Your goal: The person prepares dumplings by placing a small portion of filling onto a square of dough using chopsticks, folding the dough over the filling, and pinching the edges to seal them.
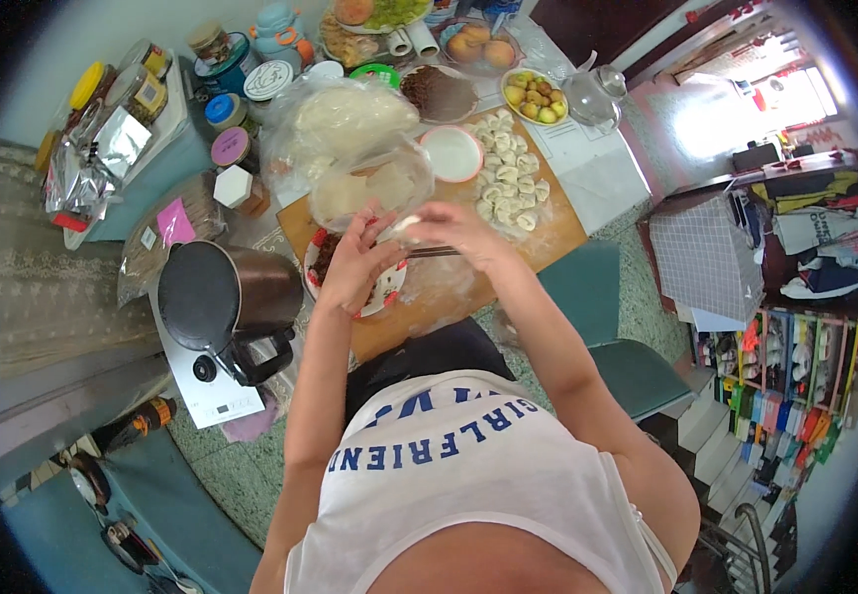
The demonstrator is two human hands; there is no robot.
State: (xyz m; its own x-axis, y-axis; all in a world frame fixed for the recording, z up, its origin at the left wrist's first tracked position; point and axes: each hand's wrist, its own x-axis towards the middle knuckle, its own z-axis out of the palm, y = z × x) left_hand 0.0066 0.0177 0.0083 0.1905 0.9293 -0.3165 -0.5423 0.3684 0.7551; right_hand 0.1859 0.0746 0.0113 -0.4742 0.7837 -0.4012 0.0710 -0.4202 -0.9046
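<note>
My left hand (360,261) and my right hand (458,232) meet over the front of a wooden board (369,338). A small pale dough wrapper (406,224), slightly blurred, is pinched between their fingertips. Dark chopsticks (435,252) show below my right hand; whether it holds them I cannot tell. Under my left hand, which hides part of it, is a white-and-red plate (391,288) with dark minced filling (322,260). Just beyond my fingers, a clear plastic bag (417,167) contains flat wrappers (384,187). Several folded dumplings (507,174) lie in rows at the board's right.
A white bowl (452,154) with a pink rim stands behind the wrappers. Left of the board is a large dark electric kettle (262,286). Behind are bagged dough (351,119), a fruit plate (535,96) and a glass pitcher (596,96). A green chair (637,375) is at right.
</note>
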